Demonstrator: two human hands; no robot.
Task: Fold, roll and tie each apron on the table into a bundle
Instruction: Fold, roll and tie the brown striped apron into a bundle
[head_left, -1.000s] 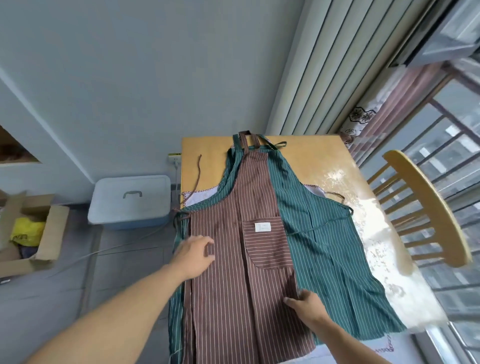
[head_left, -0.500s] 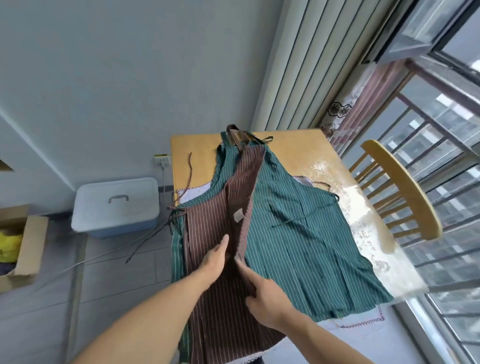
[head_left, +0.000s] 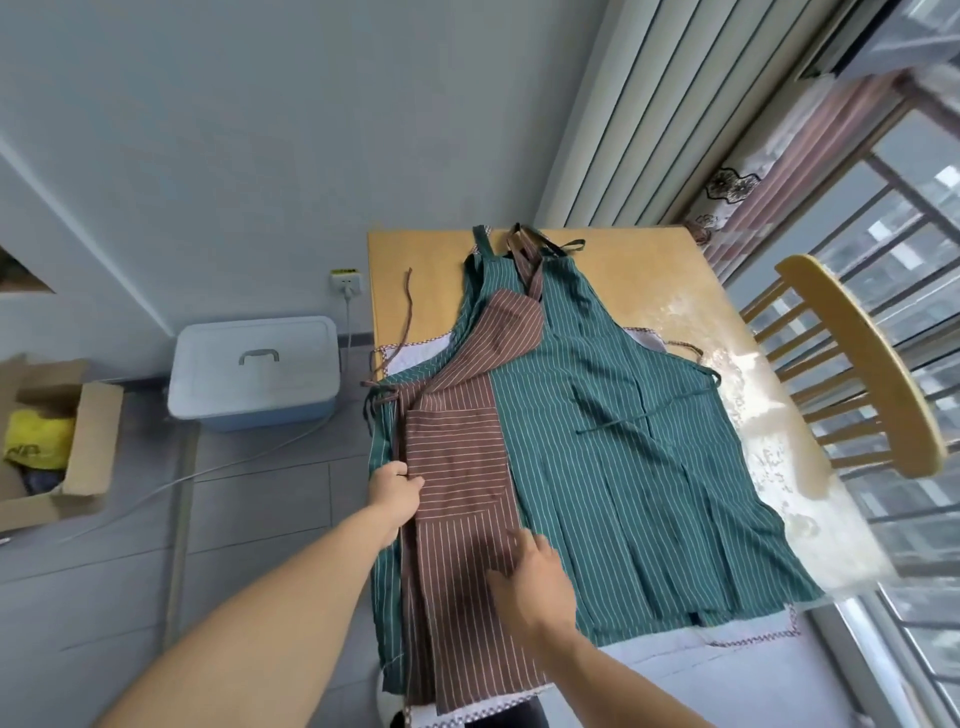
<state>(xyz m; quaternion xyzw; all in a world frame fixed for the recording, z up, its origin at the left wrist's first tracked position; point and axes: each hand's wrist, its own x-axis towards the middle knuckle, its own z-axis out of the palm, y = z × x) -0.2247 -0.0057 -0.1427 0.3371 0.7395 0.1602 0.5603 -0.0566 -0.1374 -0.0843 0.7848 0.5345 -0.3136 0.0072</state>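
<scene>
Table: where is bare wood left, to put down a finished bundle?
Bare table shows at the far-left corner, crossed by a loose brown strap, and along the right edge toward the chair. The green apron and brown apron crowd the middle.

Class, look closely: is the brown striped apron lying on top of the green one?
Yes, the brown striped apron, folded narrow, covers the left part of the green apron.

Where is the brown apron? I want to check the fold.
Head view: the brown apron lies folded on the green apron's left half, at the table's left edge.
</scene>
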